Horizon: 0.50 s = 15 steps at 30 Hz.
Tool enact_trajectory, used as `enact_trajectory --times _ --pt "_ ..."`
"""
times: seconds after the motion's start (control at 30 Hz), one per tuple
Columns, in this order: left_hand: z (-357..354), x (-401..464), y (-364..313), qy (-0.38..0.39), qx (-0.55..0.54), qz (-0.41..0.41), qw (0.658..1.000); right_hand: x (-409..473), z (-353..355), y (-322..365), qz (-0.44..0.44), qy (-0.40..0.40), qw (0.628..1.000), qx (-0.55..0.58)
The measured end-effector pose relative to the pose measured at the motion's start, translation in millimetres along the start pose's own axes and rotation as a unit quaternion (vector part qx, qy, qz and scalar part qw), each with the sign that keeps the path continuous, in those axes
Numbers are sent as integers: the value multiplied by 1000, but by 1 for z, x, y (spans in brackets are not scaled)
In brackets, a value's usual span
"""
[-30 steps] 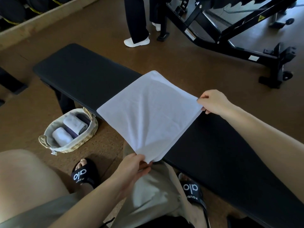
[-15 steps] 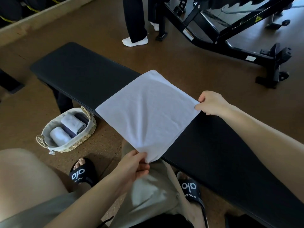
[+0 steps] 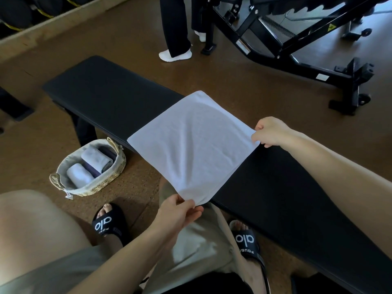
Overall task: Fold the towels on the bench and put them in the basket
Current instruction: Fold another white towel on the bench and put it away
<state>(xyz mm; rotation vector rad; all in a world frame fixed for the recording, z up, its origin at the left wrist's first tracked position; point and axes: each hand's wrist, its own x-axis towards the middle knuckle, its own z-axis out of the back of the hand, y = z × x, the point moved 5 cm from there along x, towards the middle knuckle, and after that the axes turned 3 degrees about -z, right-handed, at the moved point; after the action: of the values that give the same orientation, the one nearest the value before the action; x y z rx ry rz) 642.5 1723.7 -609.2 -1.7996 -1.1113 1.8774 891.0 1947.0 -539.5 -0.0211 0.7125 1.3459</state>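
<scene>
A square white towel (image 3: 194, 145) lies spread across the black padded bench (image 3: 106, 96), its near corner hanging past the bench's front edge. My left hand (image 3: 179, 215) pinches that near corner. My right hand (image 3: 270, 132) pinches the right corner, just above the bench top. A woven basket (image 3: 115, 179) with a cloth liner stands on the floor under the bench's left part; rolled white and dark towels (image 3: 79, 175) lie in it.
Another person's legs and white shoes (image 3: 175, 55) stand beyond the bench. A black gym machine frame (image 3: 297, 60) fills the back right. A wooden ledge (image 3: 53, 28) runs along the back left. My feet in black slides (image 3: 109, 224) are by the bench.
Both hands keep their corners; the towel has been pulled a little flatter, and the right hand has shifted slightly left. The view moved a bit.
</scene>
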Motion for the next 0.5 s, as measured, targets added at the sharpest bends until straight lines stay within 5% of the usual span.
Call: enact_trajectory --times 0.33,0.5 --pt "23 -10 -15 -39 -5 -22 999 1 0 -14 -28 46 965 257" --pt "29 -17 -30 -38 -17 -14 999 -4 7 -18 -18 17 954 297"
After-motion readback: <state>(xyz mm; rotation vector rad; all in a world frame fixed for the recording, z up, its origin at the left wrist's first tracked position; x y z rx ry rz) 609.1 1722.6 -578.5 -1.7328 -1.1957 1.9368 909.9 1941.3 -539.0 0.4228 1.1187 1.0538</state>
